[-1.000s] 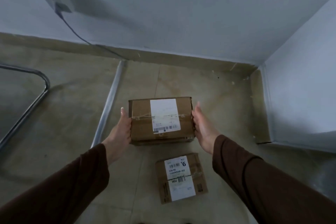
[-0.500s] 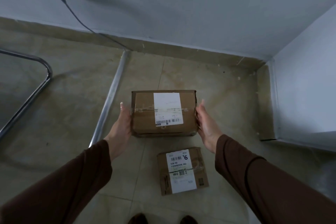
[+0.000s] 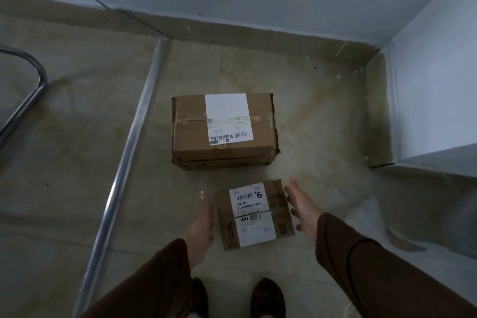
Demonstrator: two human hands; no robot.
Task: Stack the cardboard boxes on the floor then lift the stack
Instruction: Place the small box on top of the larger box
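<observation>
Hands — left hand [image 3: 200, 224], right hand [image 3: 300, 204] — released large box [image 3: 223, 131], now spread wide beside small box [image 3: 254, 214].

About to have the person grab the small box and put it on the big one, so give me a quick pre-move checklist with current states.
1. Large box resting on the floor, hands off it: ok.
2. Its top free for stacking: ok, only a label there.
3. Small box within reach, nothing on it: ok.
4. Left hand and right hand flank the small box, open: ok.
5. Hands actually touching the small box: cannot tell.
6. Gap between the two boxes free of obstacles: ok.
</observation>
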